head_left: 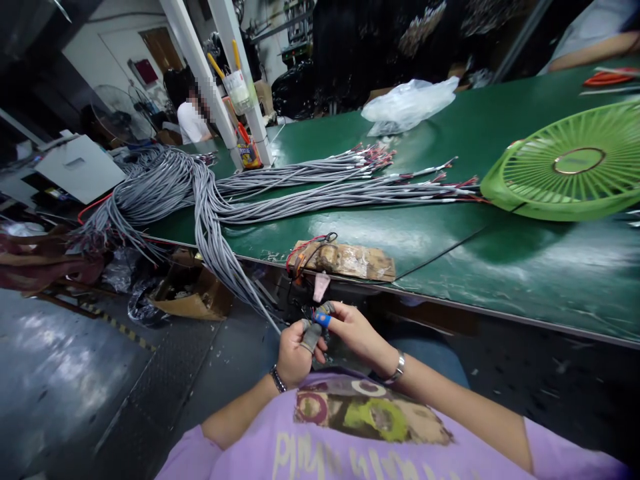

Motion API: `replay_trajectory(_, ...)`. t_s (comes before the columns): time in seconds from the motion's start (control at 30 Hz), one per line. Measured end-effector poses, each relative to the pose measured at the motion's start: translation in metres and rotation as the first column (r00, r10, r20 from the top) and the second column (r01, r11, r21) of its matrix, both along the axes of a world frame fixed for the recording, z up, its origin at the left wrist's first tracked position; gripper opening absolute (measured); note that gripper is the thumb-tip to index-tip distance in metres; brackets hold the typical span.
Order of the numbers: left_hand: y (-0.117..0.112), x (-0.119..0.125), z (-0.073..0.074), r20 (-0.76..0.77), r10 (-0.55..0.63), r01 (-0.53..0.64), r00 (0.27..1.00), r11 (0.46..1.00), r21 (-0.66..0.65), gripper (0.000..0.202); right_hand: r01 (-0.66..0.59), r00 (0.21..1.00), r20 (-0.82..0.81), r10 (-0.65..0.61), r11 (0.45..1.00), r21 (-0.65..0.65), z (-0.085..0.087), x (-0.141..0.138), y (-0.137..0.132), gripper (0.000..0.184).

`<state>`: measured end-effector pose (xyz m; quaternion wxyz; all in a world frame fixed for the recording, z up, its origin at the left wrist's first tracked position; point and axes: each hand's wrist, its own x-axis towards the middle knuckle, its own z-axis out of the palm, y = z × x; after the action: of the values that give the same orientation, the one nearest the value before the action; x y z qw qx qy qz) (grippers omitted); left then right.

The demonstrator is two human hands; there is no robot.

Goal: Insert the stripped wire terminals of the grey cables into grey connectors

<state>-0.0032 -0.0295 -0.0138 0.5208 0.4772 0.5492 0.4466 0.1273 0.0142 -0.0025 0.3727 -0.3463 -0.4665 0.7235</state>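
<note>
My left hand (295, 353) is closed around the end of a grey cable (267, 313), close in front of my body and below the table edge. Thin wire ends (311, 312) poke up between my two hands. The fingers of my right hand (357, 333) are pinched together at these wires; the exact grip is too small to make out. Grey covers sit on some fingertips, and blue tape wraps one right finger. The cable runs up to a thick bundle of grey cables (203, 200) hanging over the table edge. Just beyond my hands lies a worn wooden block (357, 260) with red and black leads.
On the green table (440, 247) are more cables with stripped ends (375, 157), a green fan (575, 163) at the right and a plastic bag (410, 103) behind. White posts (200, 60) hold tools. A cardboard box (200, 297) sits below. Other people are in the background.
</note>
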Motion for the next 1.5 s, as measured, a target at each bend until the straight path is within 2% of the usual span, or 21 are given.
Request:
replay_trajectory(0.1,0.000,0.001,-0.001,0.016,0.025,-0.025,1.000,1.000,0.006,0.042,0.033,0.999,0.004,-0.033,0.999,-0.014,-0.002,-0.001,-0.001,0.031)
replay_trajectory(0.23,0.001,0.000,-0.002,0.089,0.050,-0.049,0.995,0.999,-0.018,0.041,0.154,0.987,0.045,-0.153,0.987,-0.033,-0.006,0.001,0.000,0.028)
replay_trajectory(0.37,0.005,-0.007,-0.004,0.256,0.067,-0.043,0.964,0.994,-0.096,0.037,0.214,0.970,-0.079,-0.229,0.963,-0.161,-0.011,0.008,0.007,0.030)
replay_trajectory(0.5,0.012,-0.016,0.002,0.395,-0.011,0.075,0.919,0.986,-0.148,0.038,0.176,0.956,-0.176,-0.233,0.941,-0.290,-0.017,0.012,0.020,0.033)
replay_trajectory(0.63,0.021,-0.016,0.007,0.513,-0.133,0.230,0.848,0.964,-0.131,0.038,0.017,0.969,-0.226,-0.100,0.939,-0.344,-0.014,0.009,0.035,0.036)
replay_trajectory(0.73,0.027,-0.013,0.006,0.569,-0.180,0.299,0.802,0.946,-0.123,0.035,-0.049,0.972,-0.236,-0.016,0.962,-0.269,-0.011,0.004,0.041,0.037)
replay_trajectory(0.83,0.034,-0.011,0.002,0.602,-0.193,0.325,0.775,0.938,-0.118,0.032,0.121,0.986,-0.102,-0.129,0.989,-0.082,-0.012,0.000,0.042,0.038)
replay_trajectory(0.9,0.039,-0.013,-0.001,0.610,-0.198,0.334,0.767,0.935,-0.116,0.032,0.245,0.969,-0.021,-0.244,0.968,0.046,-0.014,-0.002,0.042,0.041)
replay_trajectory(0.97,0.043,-0.015,-0.005,0.612,-0.208,0.347,0.763,0.930,-0.117,0.032,0.272,0.962,-0.028,-0.271,0.959,0.074,-0.016,-0.004,0.042,0.044)
replay_trajectory(1.07,0.047,-0.018,-0.011,0.610,-0.222,0.368,0.760,0.921,-0.123,0.034,0.183,0.965,-0.172,-0.197,0.979,-0.094,-0.016,-0.009,0.043,0.046)
replay_trajectory(1.2,0.050,-0.019,-0.017,0.583,-0.216,0.374,0.783,0.913,-0.164,0.034,0.132,0.921,-0.311,-0.233,0.941,-0.312,-0.012,-0.014,0.046,0.040)
replay_trajectory(1.37,0.049,-0.018,-0.019,0.537,-0.207,0.361,0.818,0.911,-0.199,0.034,0.174,0.904,-0.317,-0.287,0.924,-0.340,-0.007,-0.015,0.045,0.038)
replay_trajectory(1.5,0.049,-0.018,-0.016,0.522,-0.209,0.358,0.827,0.911,-0.203,0.034,0.137,0.903,-0.343,-0.257,0.931,-0.338,-0.010,-0.015,0.044,0.039)
